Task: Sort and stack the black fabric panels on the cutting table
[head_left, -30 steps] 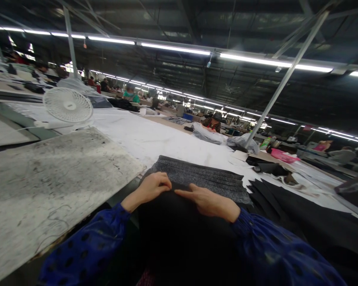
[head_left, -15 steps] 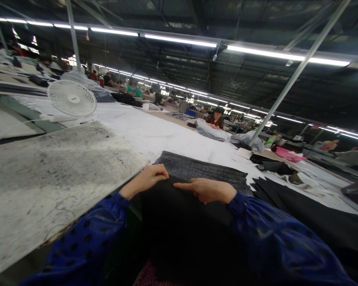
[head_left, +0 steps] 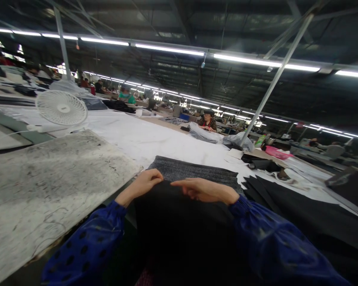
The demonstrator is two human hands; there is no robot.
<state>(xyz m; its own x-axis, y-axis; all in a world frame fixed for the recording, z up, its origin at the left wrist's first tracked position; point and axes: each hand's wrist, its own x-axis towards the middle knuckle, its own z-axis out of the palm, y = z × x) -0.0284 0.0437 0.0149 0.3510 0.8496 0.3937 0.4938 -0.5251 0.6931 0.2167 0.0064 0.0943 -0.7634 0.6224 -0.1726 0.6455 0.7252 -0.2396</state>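
Observation:
A piece of black fabric (head_left: 179,214) hangs toward me from the table edge, its top edge lying over a stack of dark grey fabric (head_left: 193,171). My left hand (head_left: 144,182) pinches the black fabric at its upper left corner, thumb and fingers closed together. Just to the right, my right hand (head_left: 204,189) lies over the same top edge. Its index finger is stretched out toward the left hand, and its other fingers are curled beneath, partly hidden.
A stained pale board (head_left: 53,190) lies at left, with a white fan (head_left: 61,107) behind it. White sheeting (head_left: 131,135) covers the table ahead. Black fabric pieces (head_left: 298,214) spread at right, near a pink basin (head_left: 278,152). A person (head_left: 208,121) works across the table beside clear plastic.
The whole view has shifted slightly, with the scene moving left. My left hand stays pinched on the fabric corner; my right hand keeps its index finger extended along the edge.

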